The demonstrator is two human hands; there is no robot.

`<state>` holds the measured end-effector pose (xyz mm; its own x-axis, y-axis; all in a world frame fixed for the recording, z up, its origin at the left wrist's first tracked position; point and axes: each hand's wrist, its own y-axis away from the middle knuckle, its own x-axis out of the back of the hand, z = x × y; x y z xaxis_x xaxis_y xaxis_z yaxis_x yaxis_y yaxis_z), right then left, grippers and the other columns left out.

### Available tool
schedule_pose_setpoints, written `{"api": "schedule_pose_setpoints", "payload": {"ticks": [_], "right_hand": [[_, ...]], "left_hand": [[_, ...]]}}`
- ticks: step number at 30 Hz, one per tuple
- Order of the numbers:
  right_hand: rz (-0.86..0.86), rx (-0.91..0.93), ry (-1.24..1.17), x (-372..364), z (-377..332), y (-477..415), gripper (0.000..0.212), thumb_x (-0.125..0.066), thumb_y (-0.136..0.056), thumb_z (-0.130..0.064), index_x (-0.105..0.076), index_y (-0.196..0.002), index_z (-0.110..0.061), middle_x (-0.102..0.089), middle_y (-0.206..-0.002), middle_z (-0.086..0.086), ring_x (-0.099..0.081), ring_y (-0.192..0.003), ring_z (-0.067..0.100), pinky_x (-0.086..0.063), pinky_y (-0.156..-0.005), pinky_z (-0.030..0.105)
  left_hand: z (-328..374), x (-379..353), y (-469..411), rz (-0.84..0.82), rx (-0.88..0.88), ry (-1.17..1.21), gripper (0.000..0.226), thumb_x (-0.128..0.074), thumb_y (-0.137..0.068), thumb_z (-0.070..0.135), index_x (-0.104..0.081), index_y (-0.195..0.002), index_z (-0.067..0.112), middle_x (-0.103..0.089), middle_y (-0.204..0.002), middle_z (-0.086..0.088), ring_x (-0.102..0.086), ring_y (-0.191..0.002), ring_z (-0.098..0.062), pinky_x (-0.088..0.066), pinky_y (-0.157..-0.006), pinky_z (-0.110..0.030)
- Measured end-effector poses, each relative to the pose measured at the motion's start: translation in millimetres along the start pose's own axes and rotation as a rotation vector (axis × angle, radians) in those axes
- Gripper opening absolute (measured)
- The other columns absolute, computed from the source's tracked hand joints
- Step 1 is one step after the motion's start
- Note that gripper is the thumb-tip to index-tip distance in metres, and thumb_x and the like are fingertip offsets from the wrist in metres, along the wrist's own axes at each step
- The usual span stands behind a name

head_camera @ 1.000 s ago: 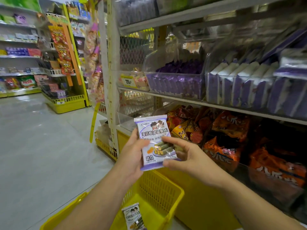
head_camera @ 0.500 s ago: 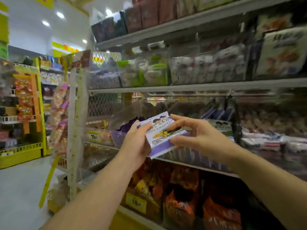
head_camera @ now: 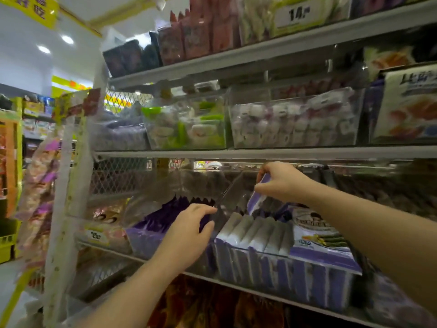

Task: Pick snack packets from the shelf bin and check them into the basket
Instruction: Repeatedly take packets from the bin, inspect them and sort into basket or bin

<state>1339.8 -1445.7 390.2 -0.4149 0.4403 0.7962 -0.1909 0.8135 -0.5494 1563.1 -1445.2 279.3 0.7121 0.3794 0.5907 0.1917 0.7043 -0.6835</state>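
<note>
While pinched at its top in right grip (head_camera: 281, 183), closed on it: found packet (head_camera: 256, 203) hanging just above clear bin (head_camera: 272, 273) of like stock, on shelf (head_camera: 260, 293). Found left grip (head_camera: 189, 230) relaxed, empty, at bin's left wall.

Access, clear bin (head_camera: 295, 278): open gap between packet row (head_camera: 255, 233) and upper shelf board (head_camera: 260, 153). The right hand (head_camera: 281, 181), pinching a packet (head_camera: 256, 200), fills its middle. Clear divider (head_camera: 227, 192) rises at the bin's left side, left hand (head_camera: 189, 230) resting just beside it. Packet row packed tight, packets touching. Wire mesh (head_camera: 118, 178) closes the rear left.
</note>
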Motion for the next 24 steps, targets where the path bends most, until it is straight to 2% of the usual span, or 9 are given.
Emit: {"api": "schedule_pose_setpoints", "payload": {"ticks": [2,4,9,13,17,21,24], "right_hand": [[-0.039,-0.025,0.024,-3.9,5.0,-17.2,0.017,-0.066,-0.08,-0.031,-0.063,-0.089,-0.017,-0.064,-0.085,0.004,-0.06,-0.077,0.016,-0.049,-0.06,0.027],[-0.072,-0.039,0.068,-9.0,10.6,-32.0,0.015,-0.066,-0.08,-0.034,-0.062,-0.086,-0.021,-0.062,-0.085,0.003,-0.058,-0.077,0.016,-0.046,-0.06,0.027],[-0.107,-0.043,0.175,-24.6,23.0,-66.9,0.018,-0.065,-0.081,-0.039,-0.062,-0.088,-0.023,-0.062,-0.098,0.001,-0.057,-0.087,0.018,-0.044,-0.066,0.029],[-0.169,-0.013,0.268,-42.0,28.5,-81.2,0.025,-0.064,-0.083,-0.035,-0.065,-0.098,-0.015,-0.064,-0.101,0.003,-0.057,-0.089,0.02,-0.044,-0.073,0.028],[-0.291,0.164,0.387,-65.0,30.2,-83.0,0.03,-0.059,-0.09,-0.031,-0.064,-0.113,-0.013,-0.065,-0.109,0.007,-0.061,-0.097,0.022,-0.049,-0.089,0.035],[-0.242,0.217,0.448,-71.2,33.4,-83.2,0.036,-0.063,-0.088,-0.032,-0.063,-0.12,-0.017,-0.065,-0.118,0.004,-0.061,-0.103,0.021,-0.049,-0.092,0.036],[-0.22,0.23,0.494,-67.5,36.0,-80.0,0.038,-0.068,-0.084,-0.036,-0.064,-0.116,-0.016,-0.066,-0.112,0.001,-0.061,-0.099,0.02,-0.051,-0.087,0.034]], "left_hand": [[-6.1,-6.9,-5.7,-0.004,-0.047,-0.001,0.034,-0.052,-0.098,0.027,-0.054,-0.131,0.032,-0.045,-0.125,0.025,-0.044,-0.116,0.006,-0.034,-0.096,-0.014],[-12.9,-13.9,-11.9,0.003,-0.082,0.007,0.034,-0.05,-0.099,0.029,-0.053,-0.133,0.033,-0.043,-0.131,0.026,-0.044,-0.115,0.009,-0.033,-0.095,-0.011],[-28.5,-27.8,-18.5,0.059,-0.177,0.042,0.036,-0.051,-0.098,0.027,-0.053,-0.134,0.034,-0.04,-0.131,0.032,-0.038,-0.111,0.025,-0.028,-0.085,0.007],[-35.0,-30.6,-19.1,0.093,-0.246,0.086,0.035,-0.052,-0.098,0.028,-0.055,-0.132,0.033,-0.04,-0.13,0.035,-0.04,-0.117,0.018,-0.033,-0.089,0.003],[-39.1,-31.1,-19.1,0.101,-0.28,0.109,0.034,-0.052,-0.097,0.031,-0.057,-0.131,0.033,-0.042,-0.13,0.032,-0.045,-0.116,0.012,-0.037,-0.09,-0.001],[-42.0,-31.8,-18.3,0.109,-0.305,0.139,0.033,-0.052,-0.097,0.031,-0.057,-0.13,0.033,-0.043,-0.131,0.029,-0.048,-0.114,0.007,-0.041,-0.09,-0.006],[-42.3,-34.5,-17.3,0.12,-0.313,0.151,0.033,-0.054,-0.097,0.029,-0.058,-0.129,0.031,-0.045,-0.131,0.027,-0.051,-0.109,0.005,-0.04,-0.088,-0.004]]}}
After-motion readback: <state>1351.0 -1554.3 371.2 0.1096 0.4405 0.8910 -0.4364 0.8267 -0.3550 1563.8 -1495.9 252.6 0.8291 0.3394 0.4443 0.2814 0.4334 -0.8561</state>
